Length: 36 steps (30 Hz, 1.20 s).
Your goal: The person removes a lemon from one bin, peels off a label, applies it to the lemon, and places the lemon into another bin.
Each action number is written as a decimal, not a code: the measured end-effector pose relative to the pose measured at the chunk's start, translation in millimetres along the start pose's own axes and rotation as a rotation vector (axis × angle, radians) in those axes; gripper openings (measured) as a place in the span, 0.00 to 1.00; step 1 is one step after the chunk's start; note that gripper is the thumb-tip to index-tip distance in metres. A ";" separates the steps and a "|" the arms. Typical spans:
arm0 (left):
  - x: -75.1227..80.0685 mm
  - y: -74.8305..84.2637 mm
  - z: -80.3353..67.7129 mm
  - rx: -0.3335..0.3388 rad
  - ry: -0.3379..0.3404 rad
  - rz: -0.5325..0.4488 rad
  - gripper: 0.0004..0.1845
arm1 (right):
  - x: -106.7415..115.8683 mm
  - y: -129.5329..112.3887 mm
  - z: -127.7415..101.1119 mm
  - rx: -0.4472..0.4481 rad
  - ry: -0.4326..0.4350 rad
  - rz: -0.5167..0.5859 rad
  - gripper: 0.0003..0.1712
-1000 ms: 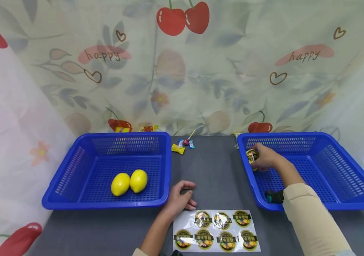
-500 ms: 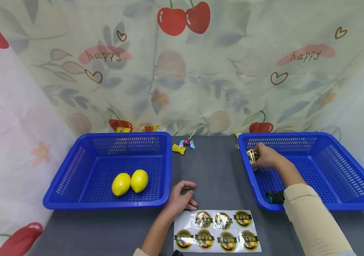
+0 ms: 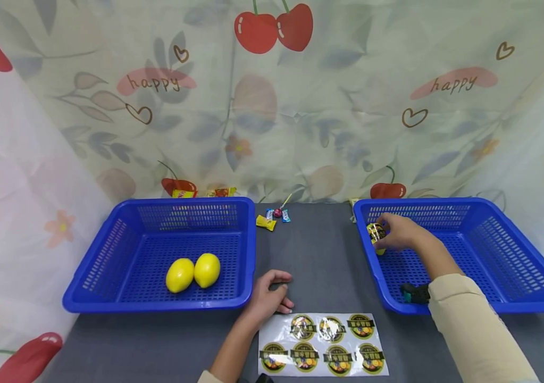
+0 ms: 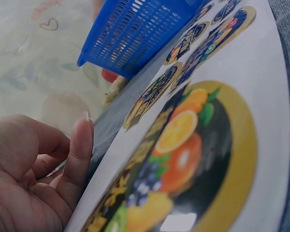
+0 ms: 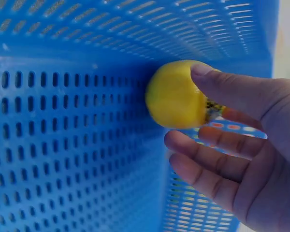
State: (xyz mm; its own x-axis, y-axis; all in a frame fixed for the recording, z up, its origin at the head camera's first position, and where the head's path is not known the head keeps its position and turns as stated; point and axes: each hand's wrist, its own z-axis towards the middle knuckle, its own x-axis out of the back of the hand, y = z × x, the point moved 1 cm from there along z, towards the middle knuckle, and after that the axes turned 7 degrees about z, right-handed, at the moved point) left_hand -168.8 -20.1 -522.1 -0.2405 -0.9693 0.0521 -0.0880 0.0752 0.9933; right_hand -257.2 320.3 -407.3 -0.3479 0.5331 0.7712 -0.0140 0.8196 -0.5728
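Observation:
My right hand [image 3: 398, 233] is at the left wall of the right blue basket [image 3: 463, 250], beside a yellow lemon [image 5: 176, 94] with a round black-and-gold sticker [image 3: 376, 232]. The lemon sits in the basket's corner. In the right wrist view the thumb overlaps the lemon's edge, while the other fingers are spread loosely below and beside it, with a gap. My left hand [image 3: 269, 295] rests relaxed on the table at the upper left of a white sticker sheet [image 3: 321, 340], holding nothing. Fruit-printed round stickers fill most of the sheet, close up in the left wrist view.
A left blue basket [image 3: 123, 255] holds two lemons [image 3: 192, 272] side by side. Between the baskets, near the back, lie wrapped candies [image 3: 266, 222] and a lollipop [image 3: 278, 213]. A printed curtain [image 3: 295, 122] hangs behind.
My right hand has shifted slightly right and its fingers have loosened from the lemon, which stays in place and shows more. The left hand has not moved.

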 end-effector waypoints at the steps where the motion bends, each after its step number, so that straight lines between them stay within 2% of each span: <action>1: 0.1 0.2 0.1 0.000 0.001 0.000 0.14 | 1.8 -2.3 -1.4 0.013 0.003 -0.026 0.36; 7: -0.3 -0.7 0.2 0.015 0.009 0.004 0.15 | 8.8 -32.8 -29.6 0.133 0.082 -0.143 0.30; 11: -1.2 -0.6 -1.3 0.019 0.018 0.010 0.15 | -2.2 -63.2 -68.2 0.241 0.167 -0.085 0.28; 14: -2.4 0.9 -3.2 0.010 0.014 0.032 0.15 | -25.7 -79.7 -100.6 0.335 0.206 -0.013 0.24; 15: -2.7 2.0 -3.9 0.003 0.010 0.043 0.15 | -37.1 -83.4 -110.7 0.374 0.221 -0.018 0.23; 17: -3.2 3.8 -5.2 -0.019 0.000 0.071 0.14 | -65.0 -87.1 -127.7 0.456 0.263 -0.089 0.22; 19: -3.4 6.5 -6.5 -0.047 -0.015 0.101 0.14 | -95.9 -87.2 -139.3 0.492 0.290 -0.202 0.22; 21: -3.5 11.3 -8.9 -0.073 -0.051 0.142 0.14 | -124.4 -82.3 -145.9 0.472 0.270 -0.289 0.23; 24: -4.5 22.7 -16.0 -0.108 -0.142 0.225 0.15 | -153.4 -68.8 -145.9 0.332 0.150 -0.299 0.26; 28: -4.8 46.7 -33.6 -0.158 -0.323 0.305 0.15 | -168.1 -46.5 -141.5 0.204 0.086 -0.253 0.29; 31: 1.8 70.4 -47.9 -0.211 -0.422 0.319 0.14 | -170.3 -34.9 -141.0 0.208 0.122 -0.250 0.28; 33: 12.1 86.2 -55.6 -0.269 -0.422 0.328 0.14 | -170.1 -31.1 -140.2 0.210 0.132 -0.246 0.27; 34: 18.8 94.5 -58.7 -0.293 -0.393 0.340 0.14 | -170.0 -30.3 -140.0 0.209 0.134 -0.241 0.27; 36: 35.9 107.7 -61.7 -0.346 -0.288 0.384 0.14 | -169.6 -29.6 -139.5 0.204 0.134 -0.227 0.26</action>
State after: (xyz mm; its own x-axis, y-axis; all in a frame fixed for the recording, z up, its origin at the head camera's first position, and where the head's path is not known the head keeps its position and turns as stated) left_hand -127.3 -61.2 -406.9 -0.4502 -0.7812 0.4325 0.3659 0.2804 0.8874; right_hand -67.0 234.9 -482.3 -0.1879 0.3753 0.9076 -0.2693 0.8690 -0.4151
